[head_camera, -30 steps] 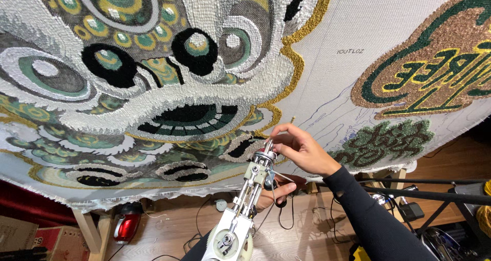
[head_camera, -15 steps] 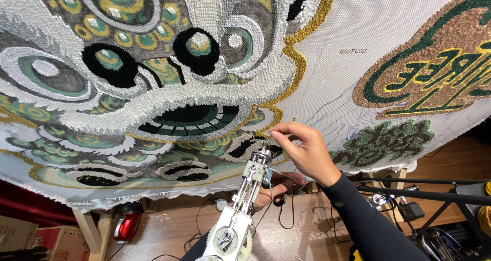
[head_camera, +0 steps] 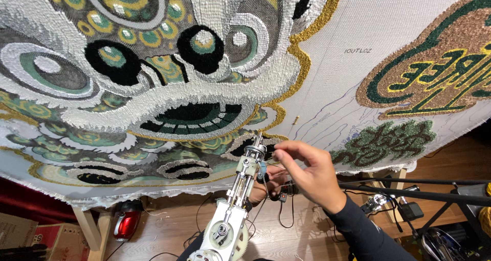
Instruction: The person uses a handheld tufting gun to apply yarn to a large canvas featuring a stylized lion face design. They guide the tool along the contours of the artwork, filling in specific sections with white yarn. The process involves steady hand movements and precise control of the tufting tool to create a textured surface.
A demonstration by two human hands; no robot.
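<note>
The tufting gun [head_camera: 240, 199] is being held nose-up against the rug cloth [head_camera: 358, 61]. The right hand [head_camera: 307, 174] is being pinched narrowly at the gun's tip, forearm angled upward. The left hand [head_camera: 268, 181], behind the gun, is being mostly hidden; its grip cannot be told.

A light wooden plank floor [head_camera: 169, 225] spreads below, brown cardboard boxes [head_camera: 23, 233] near left, black metal stands [head_camera: 434, 194] right.

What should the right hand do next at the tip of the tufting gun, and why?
Probably finish guiding the yarn at the needle: the right hand pinches beside the tufting gun tip, which stands just short of the tufted cloth. The left hand steadies the gun behind.
</note>
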